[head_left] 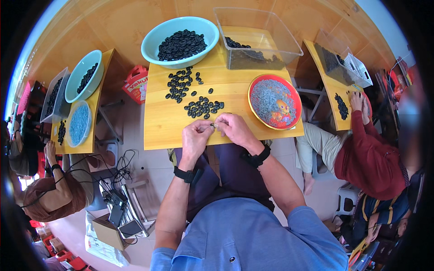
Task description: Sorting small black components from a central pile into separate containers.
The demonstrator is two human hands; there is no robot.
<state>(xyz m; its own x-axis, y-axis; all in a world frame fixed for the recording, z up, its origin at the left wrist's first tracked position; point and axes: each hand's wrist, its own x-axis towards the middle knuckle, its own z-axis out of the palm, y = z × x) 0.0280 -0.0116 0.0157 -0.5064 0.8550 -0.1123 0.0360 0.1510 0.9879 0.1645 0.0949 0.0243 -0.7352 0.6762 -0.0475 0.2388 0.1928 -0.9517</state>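
Observation:
Near the front edge of the yellow table [156,126], my left hand [195,139] and my right hand [236,131] meet fingertip to fingertip. My left thumb and forefinger pinch a small dark piece [212,125]. The fingers of my right hand are closed against it; what they grip is too small to make out. Just beyond my fingers lies a cluster of glossy black oval pieces [199,108], with another loose group [177,86] behind it. Right of my right hand stands a red and yellow bowl [251,113] of small grey-blue metal-looking bits [270,96].
A turquoise basin [147,47] of black pieces and a clear plastic bin [257,61] stand at the back. At side tables, a person in brown [54,196] works left and one in dark red [368,167] right. Cables [122,171] and a cardboard box [108,230] lie lower left.

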